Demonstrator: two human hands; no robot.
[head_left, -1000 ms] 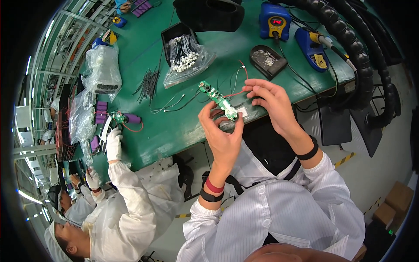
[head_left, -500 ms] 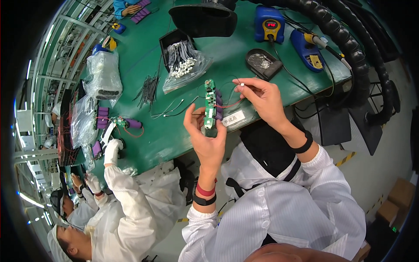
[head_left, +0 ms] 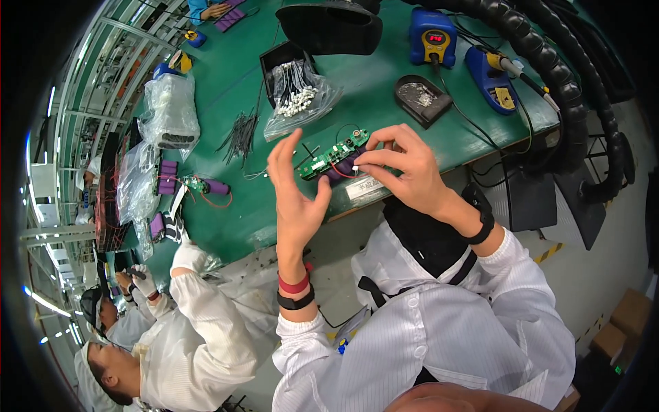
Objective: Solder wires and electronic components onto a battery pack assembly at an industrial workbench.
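Note:
A green circuit board [head_left: 334, 155] with purple battery cells [head_left: 343, 169] under it lies slantwise above the near edge of the green table. My left hand [head_left: 296, 196] is at the board's left end, fingers stretched up and thumb spread apart; the thumb tip is close to the cells. At the other end, my right hand [head_left: 408, 166] pinches a small white connector [head_left: 355, 167] between thumb and forefinger. A red wire [head_left: 336, 169] loops from the board towards that connector. The right hand's other fingers curl by the board's right end; whether they touch it I cannot tell.
A bag of white-plugged wires [head_left: 295, 96], black cable ties [head_left: 240, 137], a dark tray [head_left: 422, 99], a blue soldering station [head_left: 433, 40] and an iron holder [head_left: 491, 79] stand on the table. A black duct [head_left: 329, 27] hangs overhead. A co-worker's sleeve [head_left: 206, 302] is at left.
The board has turned from upright to slanting, its top end now towards my right hand. My left hand's fingers have opened from around it. The right hand has moved lower, closer to the board.

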